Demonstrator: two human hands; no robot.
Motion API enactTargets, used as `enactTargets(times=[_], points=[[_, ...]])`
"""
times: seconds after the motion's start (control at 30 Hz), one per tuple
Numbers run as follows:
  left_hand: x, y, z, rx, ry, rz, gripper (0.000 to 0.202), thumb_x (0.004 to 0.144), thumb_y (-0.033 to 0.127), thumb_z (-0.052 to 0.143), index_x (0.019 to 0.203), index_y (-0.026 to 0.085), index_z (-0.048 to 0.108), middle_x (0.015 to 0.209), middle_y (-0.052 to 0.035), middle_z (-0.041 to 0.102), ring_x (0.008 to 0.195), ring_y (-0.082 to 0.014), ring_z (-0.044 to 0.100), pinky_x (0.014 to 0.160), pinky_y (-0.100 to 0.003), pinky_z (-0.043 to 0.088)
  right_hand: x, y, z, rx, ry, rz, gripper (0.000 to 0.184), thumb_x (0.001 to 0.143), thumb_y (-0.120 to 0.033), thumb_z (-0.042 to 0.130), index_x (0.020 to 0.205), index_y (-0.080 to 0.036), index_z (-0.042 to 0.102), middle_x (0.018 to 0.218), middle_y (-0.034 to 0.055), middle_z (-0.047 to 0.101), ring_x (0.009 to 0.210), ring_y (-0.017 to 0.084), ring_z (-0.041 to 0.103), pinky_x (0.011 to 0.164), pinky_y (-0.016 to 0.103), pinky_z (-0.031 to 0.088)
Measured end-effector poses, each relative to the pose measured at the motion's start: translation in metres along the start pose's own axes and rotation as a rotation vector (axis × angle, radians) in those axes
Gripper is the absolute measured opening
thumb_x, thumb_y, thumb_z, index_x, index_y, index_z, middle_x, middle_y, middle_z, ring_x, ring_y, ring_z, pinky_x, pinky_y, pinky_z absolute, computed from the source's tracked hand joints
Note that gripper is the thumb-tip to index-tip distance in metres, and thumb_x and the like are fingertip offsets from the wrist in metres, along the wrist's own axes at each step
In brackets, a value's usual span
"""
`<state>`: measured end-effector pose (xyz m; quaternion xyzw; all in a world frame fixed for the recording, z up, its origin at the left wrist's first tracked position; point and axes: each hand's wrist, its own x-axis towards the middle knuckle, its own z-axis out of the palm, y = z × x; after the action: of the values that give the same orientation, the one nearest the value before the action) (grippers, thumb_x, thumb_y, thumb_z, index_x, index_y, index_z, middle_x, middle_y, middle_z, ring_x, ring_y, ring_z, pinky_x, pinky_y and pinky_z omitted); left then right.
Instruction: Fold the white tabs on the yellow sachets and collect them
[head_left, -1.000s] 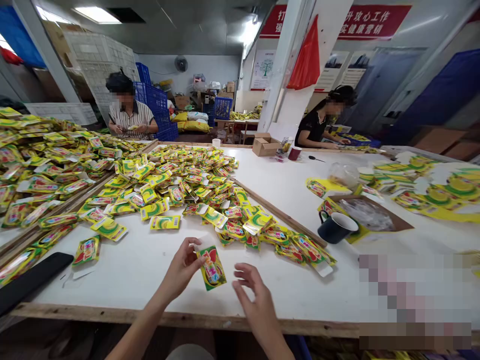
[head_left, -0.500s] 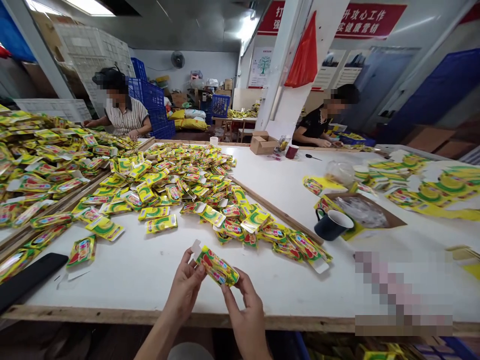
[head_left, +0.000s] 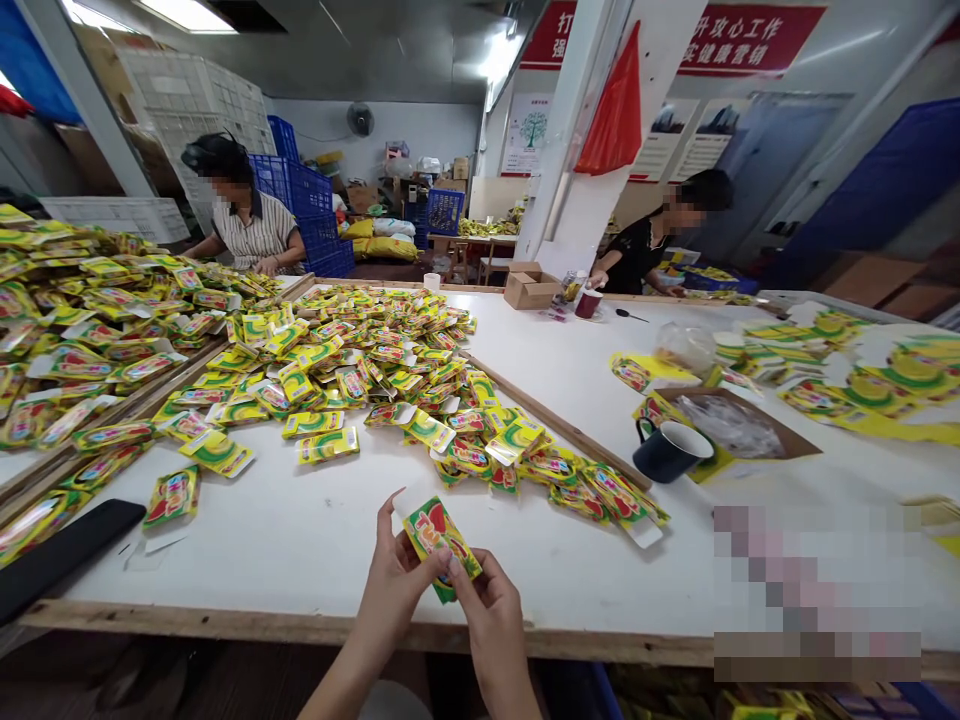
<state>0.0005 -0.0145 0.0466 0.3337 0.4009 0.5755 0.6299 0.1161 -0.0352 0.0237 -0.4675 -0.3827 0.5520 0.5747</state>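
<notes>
Both my hands grip one small printed carton (head_left: 433,527), yellow, green and red, above the front of the white table (head_left: 300,540). My left hand (head_left: 397,570) is closed around its left side, thumb on the printed face. A white flap stands out at the carton's upper left end, beside my left index finger. My right hand (head_left: 491,610) pinches the lower right end, its thumb close to the left thumb. Beyond my hands spreads a heap of similar cartons (head_left: 337,350), several with white flaps sticking out.
A wooden strip (head_left: 555,420) borders the heap. Right of it stand a dark mug (head_left: 671,450) and an open box of clear plastic (head_left: 735,425). A black phone-like slab (head_left: 71,555) lies at left. Two co-workers, one in stripes (head_left: 259,235), one in black (head_left: 637,250), sit across.
The carton has turned more upright, with its large printed face towards me. My left thumb has moved onto that face, and my hands are closer together. The co-worker in black now reaches towards the red cup.
</notes>
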Motion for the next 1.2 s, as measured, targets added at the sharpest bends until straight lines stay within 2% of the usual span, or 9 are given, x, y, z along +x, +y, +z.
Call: enactTargets(times=[0.2,0.33,0.43,0.57,0.67,0.8,0.93,1.1,1.2], points=[[0.003,-0.008,-0.007,0.099,0.046,0.047,0.075,0.068,0.025,0.079,0.126,0.023,0.031,0.081,-0.0021,0.071,0.072,-0.0183,0.066,0.068,-0.028,0.051,0.000,0.010,0.000,-0.014,-0.027,0.039,0.034,0.076,-0.049,0.070,0.083,-0.016,0.064,0.072,0.0026,0.065,0.066,0.017,0.059,0.060,0.024,0.048],[0.007,-0.005,-0.018,0.261,-0.156,-0.004,0.072,0.071,0.023,0.076,0.128,0.024,0.033,0.083,-0.0021,0.069,0.074,-0.0187,0.065,0.068,-0.028,0.049,0.009,0.011,-0.010,-0.163,-0.050,-0.027,0.036,0.077,-0.042,0.069,0.101,-0.017,0.061,0.095,0.0078,0.069,0.085,0.022,0.064,0.075,0.030,0.052],[0.007,-0.010,-0.022,0.288,-0.254,-0.034,0.076,0.075,0.025,0.072,0.135,0.025,0.025,0.092,-0.0045,0.068,0.080,-0.0198,0.065,0.075,-0.031,0.050,0.017,0.010,-0.017,-0.238,0.004,-0.120,0.036,0.079,-0.037,0.066,0.109,-0.019,0.056,0.097,0.0076,0.068,0.084,0.021,0.066,0.077,0.030,0.052],[0.005,-0.019,-0.025,0.265,-0.158,0.059,0.056,0.082,0.031,0.066,0.126,0.028,0.031,0.099,-0.0042,0.065,0.081,-0.0188,0.066,0.074,-0.030,0.050,0.023,0.008,-0.020,-0.287,-0.070,-0.142,0.030,0.082,-0.034,0.061,0.108,-0.020,0.058,0.091,0.0051,0.068,0.079,0.019,0.066,0.073,0.028,0.053],[0.006,-0.022,-0.027,0.298,-0.167,0.058,0.037,0.083,0.032,0.064,0.115,0.025,0.046,0.096,-0.0046,0.065,0.080,-0.0190,0.065,0.071,-0.029,0.050,0.028,0.004,-0.024,-0.304,-0.153,-0.126,0.030,0.083,-0.033,0.061,0.110,-0.020,0.060,0.091,0.0042,0.067,0.079,0.019,0.065,0.072,0.027,0.052],[0.013,-0.022,-0.030,0.356,-0.196,0.068,0.029,0.081,0.030,0.065,0.108,0.020,0.058,0.088,-0.0045,0.067,0.081,-0.0206,0.065,0.072,-0.029,0.050,0.039,-0.002,-0.029,-0.357,-0.262,-0.108,0.022,0.084,-0.037,0.060,0.094,-0.018,0.066,0.085,0.0044,0.068,0.079,0.021,0.063,0.071,0.029,0.050],[0.018,-0.023,-0.028,0.375,-0.220,0.059,0.019,0.082,0.028,0.062,0.098,0.018,0.065,0.087,-0.0059,0.070,0.085,-0.0226,0.065,0.077,-0.030,0.050,0.048,0.002,-0.031,-0.385,-0.229,-0.181,0.021,0.086,-0.036,0.058,0.083,-0.018,0.069,0.085,0.0055,0.066,0.084,0.022,0.062,0.076,0.030,0.049],[0.015,-0.025,-0.022,0.439,-0.173,0.151,0.018,0.083,0.020,0.058,0.098,0.020,0.067,0.106,-0.0079,0.068,0.100,-0.0250,0.062,0.090,-0.034,0.047,0.048,0.013,-0.030,-0.242,-0.147,-0.157,0.034,0.084,-0.036,0.062,0.113,-0.020,0.057,0.088,0.0037,0.066,0.082,0.020,0.064,0.076,0.031,0.051],[0.010,-0.026,-0.016,0.426,-0.146,0.216,0.023,0.085,0.018,0.053,0.107,0.021,0.061,0.112,-0.0082,0.066,0.105,-0.0243,0.060,0.092,-0.036,0.046,0.046,0.010,-0.030,-0.265,-0.173,-0.148,0.027,0.084,-0.039,0.063,0.102,-0.019,0.064,0.090,0.0056,0.068,0.084,0.021,0.065,0.077,0.031,0.051]])
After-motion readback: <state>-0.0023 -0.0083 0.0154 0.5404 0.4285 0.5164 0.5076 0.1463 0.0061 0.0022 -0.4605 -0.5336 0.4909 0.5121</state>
